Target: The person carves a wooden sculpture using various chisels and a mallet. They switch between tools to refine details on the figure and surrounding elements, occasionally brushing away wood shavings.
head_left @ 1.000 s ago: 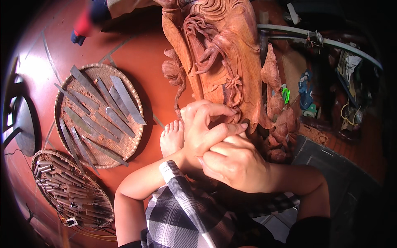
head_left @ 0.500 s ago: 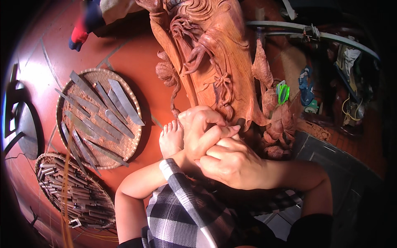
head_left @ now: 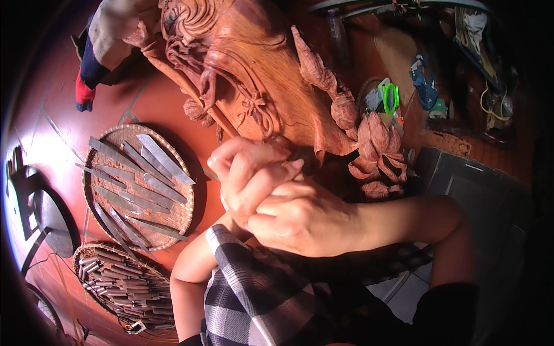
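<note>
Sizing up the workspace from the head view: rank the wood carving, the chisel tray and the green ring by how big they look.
1. wood carving, by far the largest.
2. chisel tray, the round woven one with the flat blades.
3. green ring, smallest.
The carving lies farther off than the tray, yet looks bigger, so the order is safe.

Our left hand and right hand are bare, without gloves, rings or watch. Both forearms are uncovered. Over our lap lies black-and-white checked cloth, with dark fabric beside it.
</note>
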Available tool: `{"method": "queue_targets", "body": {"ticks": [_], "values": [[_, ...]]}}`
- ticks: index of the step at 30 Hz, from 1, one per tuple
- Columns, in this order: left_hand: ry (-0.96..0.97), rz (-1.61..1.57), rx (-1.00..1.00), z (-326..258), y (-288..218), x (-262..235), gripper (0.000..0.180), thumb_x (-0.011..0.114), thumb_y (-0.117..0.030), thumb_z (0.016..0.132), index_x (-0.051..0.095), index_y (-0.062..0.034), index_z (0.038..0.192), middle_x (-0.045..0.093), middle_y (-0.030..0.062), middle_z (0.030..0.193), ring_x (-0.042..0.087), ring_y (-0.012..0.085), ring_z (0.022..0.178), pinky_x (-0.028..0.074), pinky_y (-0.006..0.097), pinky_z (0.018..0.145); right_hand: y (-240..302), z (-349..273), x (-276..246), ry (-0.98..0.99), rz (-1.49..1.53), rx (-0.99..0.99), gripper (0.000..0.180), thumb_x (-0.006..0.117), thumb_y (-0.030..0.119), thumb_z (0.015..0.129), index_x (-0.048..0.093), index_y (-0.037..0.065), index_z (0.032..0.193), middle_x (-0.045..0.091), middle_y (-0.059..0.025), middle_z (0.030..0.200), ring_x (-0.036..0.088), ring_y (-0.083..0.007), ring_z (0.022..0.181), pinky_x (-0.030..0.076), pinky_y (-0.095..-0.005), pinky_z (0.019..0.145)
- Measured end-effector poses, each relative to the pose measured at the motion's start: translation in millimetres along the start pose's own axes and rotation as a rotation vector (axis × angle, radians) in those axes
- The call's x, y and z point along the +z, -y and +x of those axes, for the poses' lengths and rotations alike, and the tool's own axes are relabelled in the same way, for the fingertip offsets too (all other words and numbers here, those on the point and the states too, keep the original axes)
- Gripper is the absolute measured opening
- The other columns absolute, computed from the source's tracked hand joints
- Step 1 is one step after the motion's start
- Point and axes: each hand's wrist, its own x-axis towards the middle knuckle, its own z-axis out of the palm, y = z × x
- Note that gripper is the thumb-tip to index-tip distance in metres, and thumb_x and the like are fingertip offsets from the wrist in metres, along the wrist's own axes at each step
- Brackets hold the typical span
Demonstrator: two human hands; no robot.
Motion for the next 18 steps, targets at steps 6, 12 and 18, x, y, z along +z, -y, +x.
{"method": "queue_targets", "body": {"ticks": [6,12,18], "values": [[-0.136,-0.046,-0.088,3,-2,17,0.026,0.067,-0.021,0.067,0.07,-0.0004,0.082,0.068,0.0109,0.08,0.065,0.0257,0.074,0.048,0.033,0.072,0,14,-15,0.018,-0.103,-0.103,0.011,0.064,0.006,0.078,0.063,-0.001,0.087,0.06,-0.0115,0.083,0.064,-0.0228,0.08,0.051,-0.0322,0.074],[-0.018,0.034,-0.021,-6,-8,6,0.026,0.067,-0.023,0.066,0.07,-0.0018,0.082,0.069,0.0091,0.077,0.064,0.0231,0.071,0.045,0.034,0.075,-1,13,-13,-0.032,-0.056,-0.101,0.015,0.062,0.007,0.077,0.063,-0.004,0.087,0.062,-0.0134,0.08,0.065,-0.024,0.074,0.052,-0.0319,0.066],[0.059,0.051,0.024,0,-7,5,0.026,0.066,-0.024,0.066,0.07,-0.0032,0.081,0.069,0.0072,0.073,0.062,0.0205,0.069,0.042,0.034,0.077,-2,5,-2,-0.12,0.143,-0.069,0.023,0.053,0.014,0.076,0.058,-0.008,0.069,0.058,-0.0198,0.077,0.063,-0.024,0.064,0.051,-0.0306,0.069]]}}
